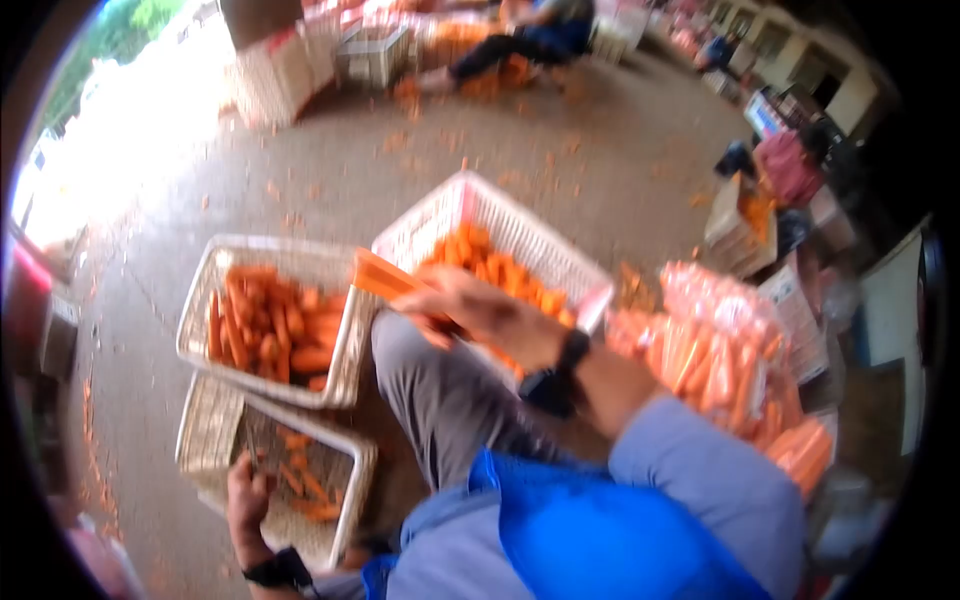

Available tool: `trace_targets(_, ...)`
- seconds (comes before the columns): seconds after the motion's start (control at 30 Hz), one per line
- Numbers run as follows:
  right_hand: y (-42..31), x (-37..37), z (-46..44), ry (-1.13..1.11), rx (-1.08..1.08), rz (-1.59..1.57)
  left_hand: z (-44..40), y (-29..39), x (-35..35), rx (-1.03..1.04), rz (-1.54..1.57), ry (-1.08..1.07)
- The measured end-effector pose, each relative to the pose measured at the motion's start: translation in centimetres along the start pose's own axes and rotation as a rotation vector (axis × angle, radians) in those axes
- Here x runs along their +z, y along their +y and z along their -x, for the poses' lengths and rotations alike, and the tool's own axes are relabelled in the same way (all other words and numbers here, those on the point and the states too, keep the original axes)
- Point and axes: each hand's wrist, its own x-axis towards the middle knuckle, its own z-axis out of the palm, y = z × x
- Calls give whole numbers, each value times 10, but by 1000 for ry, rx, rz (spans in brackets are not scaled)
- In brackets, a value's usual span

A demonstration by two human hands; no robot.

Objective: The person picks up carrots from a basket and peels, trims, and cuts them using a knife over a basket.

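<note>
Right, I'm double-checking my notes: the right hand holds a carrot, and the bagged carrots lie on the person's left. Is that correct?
Not quite: the bagged carrots lie on the person's right, as the head view shows. The right hand does hold a carrot.

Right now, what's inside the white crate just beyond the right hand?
Orange pieces, apparently carrot, are heaped inside the white crate. The right hand, arm and knee cover part of its near side, so I can't see what lies there or beneath the top pieces.
</note>
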Motion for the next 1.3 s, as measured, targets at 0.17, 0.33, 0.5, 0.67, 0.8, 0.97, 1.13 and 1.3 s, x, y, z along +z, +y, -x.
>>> trace_targets(0.17,53,-101,68,388,149,-291,-11,33,24,35,120,70)
trace_targets(0.33,75,-104,91,626,124,-375,-15,41,39,39,320,132)
trace_targets(0.5,45,-99,90,573,44,-256,-12,126,60,252,147,124)
trace_targets(0.67,7,-69,100,439,-50,-171,10,261,111,496,44,-73)
trace_targets(0.8,17,-51,113,406,-21,-245,-8,289,171,811,-301,-120)
trace_targets(0.97,35,-46,138,353,12,-389,-16,306,248,974,-443,-225)
trace_targets(1.13,34,-52,157,319,43,-547,-23,316,284,965,-580,-293)
trace_targets(1.3,49,-63,156,306,41,-461,-38,305,305,943,-652,-337)
